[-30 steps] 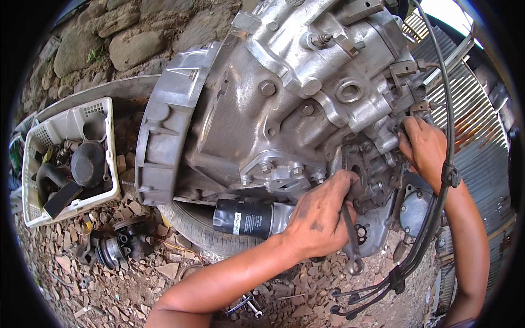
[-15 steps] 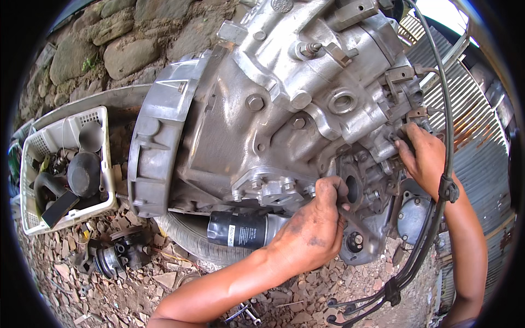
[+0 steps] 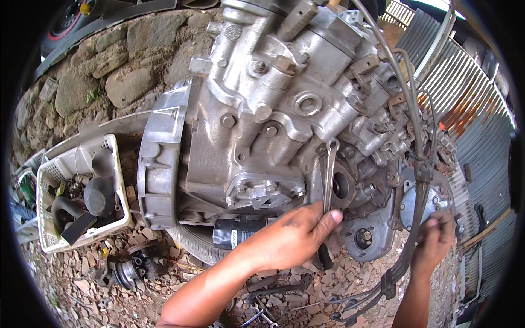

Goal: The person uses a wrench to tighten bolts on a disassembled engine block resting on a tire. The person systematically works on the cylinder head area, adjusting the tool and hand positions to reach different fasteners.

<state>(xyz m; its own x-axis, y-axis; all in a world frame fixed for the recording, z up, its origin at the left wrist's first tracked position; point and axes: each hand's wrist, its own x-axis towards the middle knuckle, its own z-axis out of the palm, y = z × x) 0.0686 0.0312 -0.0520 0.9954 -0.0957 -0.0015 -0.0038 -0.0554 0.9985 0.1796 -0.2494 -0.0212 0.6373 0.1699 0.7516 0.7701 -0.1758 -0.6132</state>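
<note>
Head view: left hand (image 3: 292, 236) is clasping a wrench (image 3: 330, 177) before the engine casing (image 3: 213, 153); right hand (image 3: 431, 249) is holding its fingers (image 3: 432, 232) bent beside cables (image 3: 416, 216), any grasp being unclear. Loose gripping could be dropping the wrench onto rubble (image 3: 82, 285); cables could be snagging.

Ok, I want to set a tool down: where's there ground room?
Stony brown rubble looks free of parts between the black-and-silver cylindrical metal part and the left forearm. Crowded: the white perforated plastic crate, heaped with parts, and around the black curved pipe below the left hand.
</note>
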